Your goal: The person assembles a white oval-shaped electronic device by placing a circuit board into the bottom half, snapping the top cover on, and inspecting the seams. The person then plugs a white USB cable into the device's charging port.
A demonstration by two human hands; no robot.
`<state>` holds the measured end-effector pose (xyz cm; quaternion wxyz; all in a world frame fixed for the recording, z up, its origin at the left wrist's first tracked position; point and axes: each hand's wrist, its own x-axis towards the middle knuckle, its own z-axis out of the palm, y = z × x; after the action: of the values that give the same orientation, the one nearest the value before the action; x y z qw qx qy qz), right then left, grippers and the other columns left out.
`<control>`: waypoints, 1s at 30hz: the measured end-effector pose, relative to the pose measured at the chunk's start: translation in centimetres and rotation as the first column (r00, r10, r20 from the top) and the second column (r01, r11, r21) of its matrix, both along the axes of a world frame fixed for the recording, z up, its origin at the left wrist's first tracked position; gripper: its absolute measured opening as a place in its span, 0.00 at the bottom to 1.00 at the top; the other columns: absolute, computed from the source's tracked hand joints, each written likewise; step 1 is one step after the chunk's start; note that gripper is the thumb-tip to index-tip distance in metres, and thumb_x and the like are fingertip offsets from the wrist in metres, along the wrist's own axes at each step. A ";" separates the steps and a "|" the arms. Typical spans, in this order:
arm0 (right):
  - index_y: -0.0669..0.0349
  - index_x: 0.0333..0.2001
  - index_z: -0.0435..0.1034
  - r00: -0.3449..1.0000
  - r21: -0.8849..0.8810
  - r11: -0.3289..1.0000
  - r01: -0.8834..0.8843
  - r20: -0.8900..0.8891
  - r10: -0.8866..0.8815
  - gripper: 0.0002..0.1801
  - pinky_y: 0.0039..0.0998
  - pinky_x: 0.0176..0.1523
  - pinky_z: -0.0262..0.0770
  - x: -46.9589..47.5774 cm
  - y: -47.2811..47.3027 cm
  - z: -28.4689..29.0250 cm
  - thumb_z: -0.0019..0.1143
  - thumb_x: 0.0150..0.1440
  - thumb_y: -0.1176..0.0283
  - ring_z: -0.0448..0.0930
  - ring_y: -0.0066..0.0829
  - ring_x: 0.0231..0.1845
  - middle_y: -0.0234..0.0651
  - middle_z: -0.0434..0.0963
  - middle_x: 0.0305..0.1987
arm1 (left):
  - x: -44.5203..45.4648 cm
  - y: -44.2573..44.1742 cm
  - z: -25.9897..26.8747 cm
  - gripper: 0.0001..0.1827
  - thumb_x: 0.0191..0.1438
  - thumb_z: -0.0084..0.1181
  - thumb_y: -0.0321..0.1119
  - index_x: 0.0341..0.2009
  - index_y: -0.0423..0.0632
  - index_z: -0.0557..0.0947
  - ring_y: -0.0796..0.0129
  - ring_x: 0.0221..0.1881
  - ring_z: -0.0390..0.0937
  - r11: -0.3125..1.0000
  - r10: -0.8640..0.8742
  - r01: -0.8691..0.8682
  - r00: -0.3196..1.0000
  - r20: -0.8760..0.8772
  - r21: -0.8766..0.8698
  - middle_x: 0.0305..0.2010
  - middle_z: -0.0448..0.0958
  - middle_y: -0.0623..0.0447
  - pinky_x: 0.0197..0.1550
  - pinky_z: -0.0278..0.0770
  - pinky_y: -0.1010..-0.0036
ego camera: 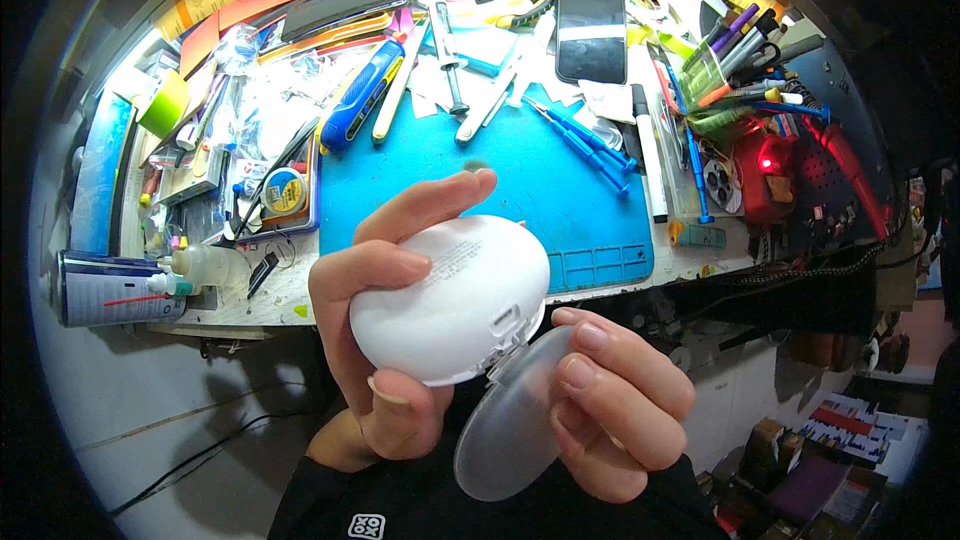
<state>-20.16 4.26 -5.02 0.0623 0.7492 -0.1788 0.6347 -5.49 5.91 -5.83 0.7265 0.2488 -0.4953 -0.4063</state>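
A glossy white, egg-shaped charging case body (pixel 457 307) is tilted in front of me, with small print on its upper face and a port slot near the hinge. My left hand (pixel 334 296) grips it from the left, with fingers over the top and the thumb at the lower edge. A translucent grey oval lid (pixel 502 435) hangs swung out from the white body, joined at a small hinge (pixel 510 360). The fingers of my right hand (pixel 622 409) pinch this lid from the right side. The inside of the case faces away and is hidden.
A blue silicone work mat (pixel 480 165) lies beyond my hands. On or around it are blue precision screwdrivers (pixel 585 139), a blue-yellow tool (pixel 364 94), a syringe (pixel 448 52) and a black-screened smartphone (pixel 591 26). A spray can (pixel 112 289) lies left; a pen holder (pixel 701 79) stands right.
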 end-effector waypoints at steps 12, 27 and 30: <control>0.64 0.47 0.68 0.993 0.017 1.000 0.014 -0.121 -0.012 0.10 0.29 0.34 0.94 -1.1 0.4 0.4 0.58 0.62 0.79 0.80 0.40 0.43 0.46 0.73 0.45 | -0.3 0.2 0.8 0.36 0.59 0.55 0.71 0.59 0.57 0.69 0.34 0.75 0.59 0.999 -0.032 0.031 0.999 -0.020 -0.012 0.74 0.59 0.34 0.65 0.74 0.35; 0.67 0.36 0.78 0.998 0.039 0.998 0.056 0.004 -0.056 0.13 0.27 0.31 0.84 0.1 -1.0 1.8 0.71 0.44 0.79 0.84 0.38 0.35 0.45 0.83 0.39 | -1.5 0.1 1.6 0.37 0.65 0.52 0.65 0.58 0.44 0.65 0.40 0.66 0.71 0.977 0.177 -0.176 0.984 0.004 0.122 0.66 0.67 0.24 0.62 0.75 0.56; 0.66 0.41 0.79 0.991 0.212 0.976 -0.055 -0.104 0.078 0.18 0.30 0.36 0.82 -1.2 -2.4 3.2 0.71 0.43 0.77 0.83 0.39 0.35 0.45 0.83 0.39 | -1.7 -0.2 1.5 0.36 0.67 0.52 0.63 0.60 0.42 0.64 0.43 0.65 0.71 0.965 0.198 -0.191 0.980 -0.023 0.180 0.65 0.68 0.26 0.63 0.74 0.55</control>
<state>-21.39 1.90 -1.79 -0.0282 0.7915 -0.2154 0.5712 -7.23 5.70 -4.32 0.7477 0.3512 -0.4157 -0.3804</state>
